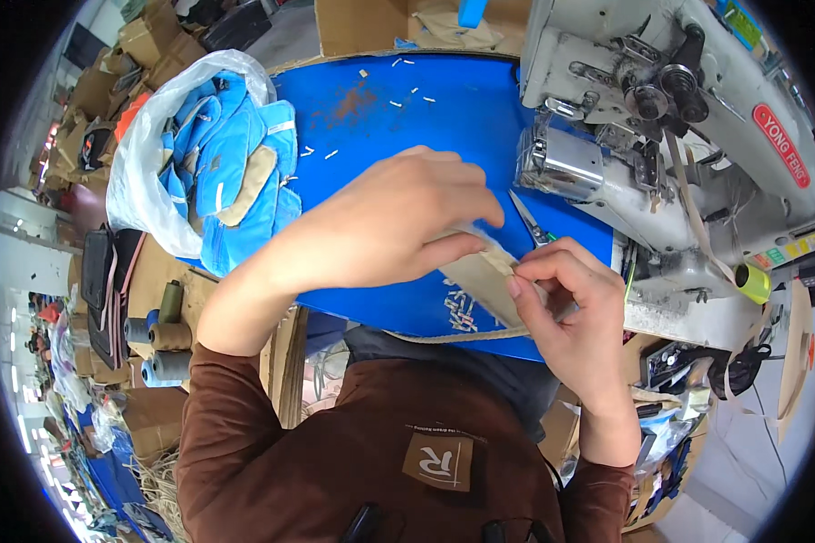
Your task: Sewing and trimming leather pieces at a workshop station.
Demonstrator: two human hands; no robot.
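Note:
Over the front of the blue tabletop, a beige fabric piece (482, 288) is held up between my two hands. My left hand (421, 213) reaches across and grips the piece's upper edge, thumb on top and the other fingers curled over. At the right end of that edge, my right hand (575, 294) pinches the fabric between thumb and fingertips. The scissors (532, 222) lie partly hidden just beyond my right hand, blades pointing away from me. Several small pale scraps (460, 310) rest on the table beside the fabric.
A grey sewing machine (561, 167) stands on the right, with a beige tape (684, 185) running down it. At left, a clear plastic bag (140, 172) holds blue fabric pieces (231, 154). Thread spools (170, 337) stand below it. Clippings and brown dust (353, 104) lie on the blue tabletop (475, 100).

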